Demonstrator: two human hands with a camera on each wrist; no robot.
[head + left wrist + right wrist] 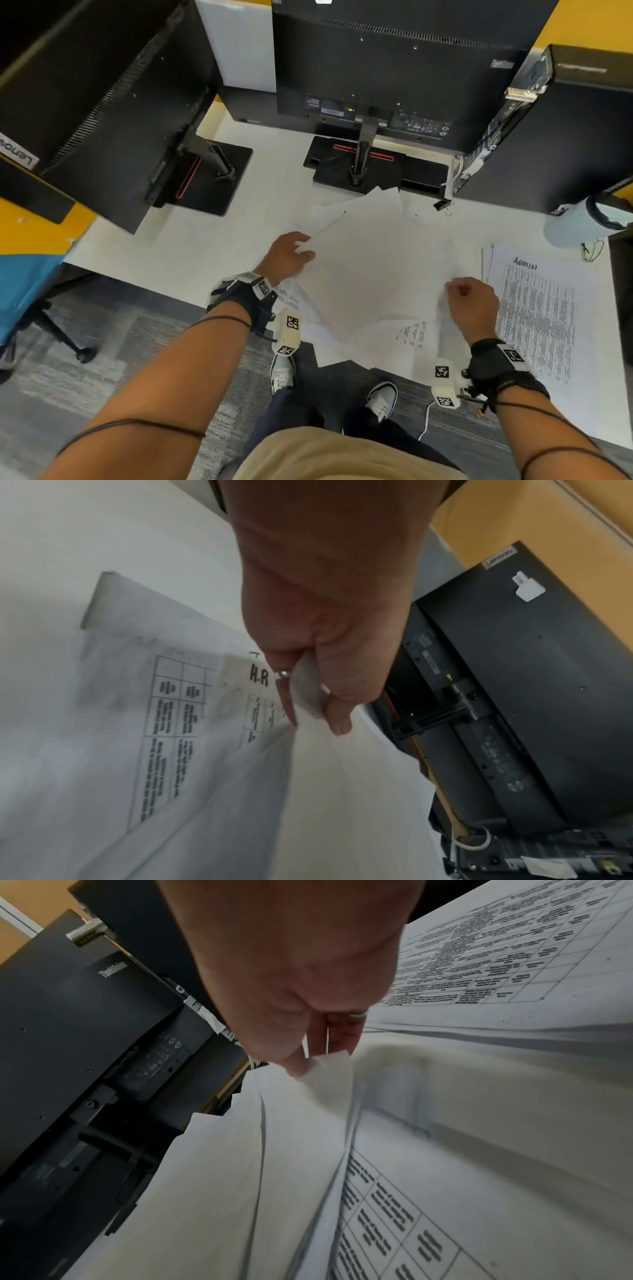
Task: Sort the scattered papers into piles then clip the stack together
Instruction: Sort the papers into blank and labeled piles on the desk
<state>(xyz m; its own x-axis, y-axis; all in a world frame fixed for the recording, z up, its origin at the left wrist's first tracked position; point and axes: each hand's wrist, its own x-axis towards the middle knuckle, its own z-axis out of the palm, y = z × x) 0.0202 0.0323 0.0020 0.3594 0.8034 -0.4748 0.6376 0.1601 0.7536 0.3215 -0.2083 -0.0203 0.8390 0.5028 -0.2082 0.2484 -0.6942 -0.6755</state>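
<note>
A loose, fanned bundle of white papers (pixel 373 270) is held over the desk's front edge. My left hand (pixel 289 255) pinches its left edge, thumb on top; the left wrist view shows the thumb and fingers of that hand (pixel 320 707) clamped on the sheets (pixel 240 791), with a page marked "H.R" (pixel 259 678) below. My right hand (pixel 471 303) pinches the bundle's right edge; in the right wrist view that hand (pixel 308 1058) grips a curled corner of the sheets (pixel 308 1123). A sorted pile headed "ADMIN" (pixel 537 308) lies on the right. A black binder clip (pixel 442 205) sits behind the papers.
Two black monitors stand on bases (pixel 219 171) (pixel 356 164) at the back of the white desk (pixel 191 246). A black computer tower (pixel 565 137) and a pale blue cup (pixel 575 226) are at the right. An office chair (pixel 30 291) is at the left.
</note>
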